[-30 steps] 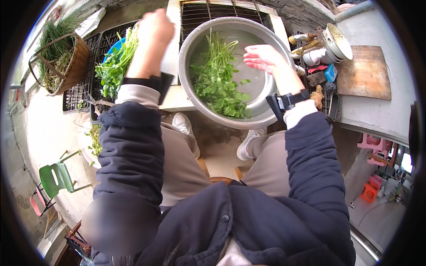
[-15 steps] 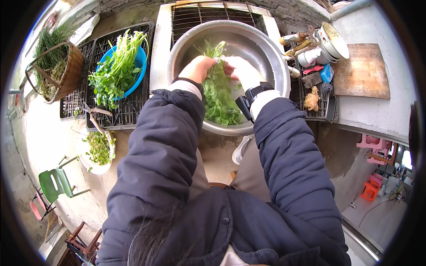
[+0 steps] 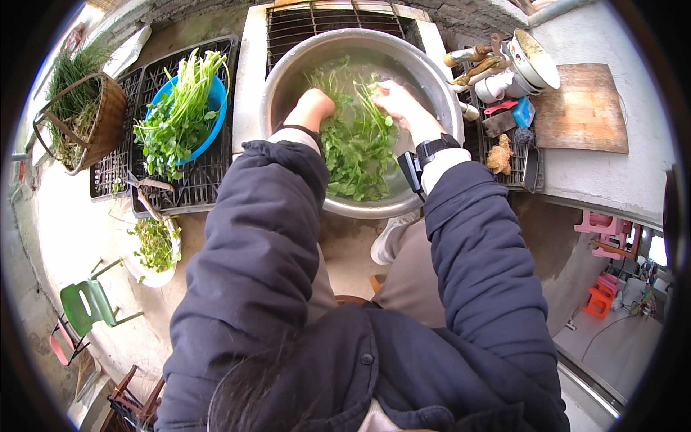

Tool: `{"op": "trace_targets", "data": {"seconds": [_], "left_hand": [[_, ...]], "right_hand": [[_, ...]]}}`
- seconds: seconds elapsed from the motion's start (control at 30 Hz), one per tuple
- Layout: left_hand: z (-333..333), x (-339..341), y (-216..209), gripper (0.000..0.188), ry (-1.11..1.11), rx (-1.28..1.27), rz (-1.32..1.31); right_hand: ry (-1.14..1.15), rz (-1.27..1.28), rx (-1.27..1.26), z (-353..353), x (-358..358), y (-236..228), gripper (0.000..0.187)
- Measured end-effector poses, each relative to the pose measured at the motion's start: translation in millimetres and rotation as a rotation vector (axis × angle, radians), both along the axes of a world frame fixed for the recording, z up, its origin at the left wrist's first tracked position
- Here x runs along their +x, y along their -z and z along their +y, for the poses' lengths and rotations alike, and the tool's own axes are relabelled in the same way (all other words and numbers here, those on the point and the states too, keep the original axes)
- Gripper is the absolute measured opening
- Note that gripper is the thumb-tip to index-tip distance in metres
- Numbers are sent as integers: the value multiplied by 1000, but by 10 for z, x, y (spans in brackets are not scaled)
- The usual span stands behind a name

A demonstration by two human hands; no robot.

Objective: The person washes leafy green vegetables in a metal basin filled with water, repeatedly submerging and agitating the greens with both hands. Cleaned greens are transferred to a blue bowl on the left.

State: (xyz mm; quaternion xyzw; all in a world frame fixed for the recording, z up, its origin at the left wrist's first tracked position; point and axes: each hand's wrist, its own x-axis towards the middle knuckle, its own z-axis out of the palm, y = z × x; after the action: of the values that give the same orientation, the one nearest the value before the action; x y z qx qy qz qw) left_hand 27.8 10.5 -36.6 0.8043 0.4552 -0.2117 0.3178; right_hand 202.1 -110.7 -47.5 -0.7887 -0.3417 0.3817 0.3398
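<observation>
A large metal basin (image 3: 446,108) holds water and a loose spread of leafy greens (image 3: 356,155) with long pale stems. At the left side of the greens is my left hand (image 3: 314,106), its fingers bent down out of sight, so their grip cannot be told. On the other side, my right hand (image 3: 397,102) is closed round the upper stems of the greens, slightly blurred. The leaves fan out between both hands toward the basin's near wall.
Left stand a blue bowl (image 3: 219,111) of more greens on black crates (image 3: 229,68), a wicker basket (image 3: 108,119) and a white dish (image 3: 169,270) of trimmings. Pots (image 3: 536,61), a wooden board (image 3: 583,108) and a sponge-like clump (image 3: 499,155) lie right.
My hands have moved apart, the right one to the right and the left one slightly left. The greens, bunched before, now lie spread wider in the water.
</observation>
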Motion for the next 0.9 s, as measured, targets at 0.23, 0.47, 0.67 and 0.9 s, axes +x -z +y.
{"op": "trace_targets", "data": {"seconds": [0.23, 0.47, 0.67, 0.9], "left_hand": [[18, -43, -34, 30, -193, 144, -54], [-427, 406, -61, 47, -496, -116, -673], [-427, 212, 24, 36, -379, -327, -553], [-316, 26, -205, 24, -279, 286, -141]], "right_hand": [[-36, 84, -145, -116, 204, -319, 28], [107, 654, 44, -196, 142, -651, 32], [185, 128, -131, -163, 212, -460, 17], [27, -10, -8, -128, 243, -277, 11]]}}
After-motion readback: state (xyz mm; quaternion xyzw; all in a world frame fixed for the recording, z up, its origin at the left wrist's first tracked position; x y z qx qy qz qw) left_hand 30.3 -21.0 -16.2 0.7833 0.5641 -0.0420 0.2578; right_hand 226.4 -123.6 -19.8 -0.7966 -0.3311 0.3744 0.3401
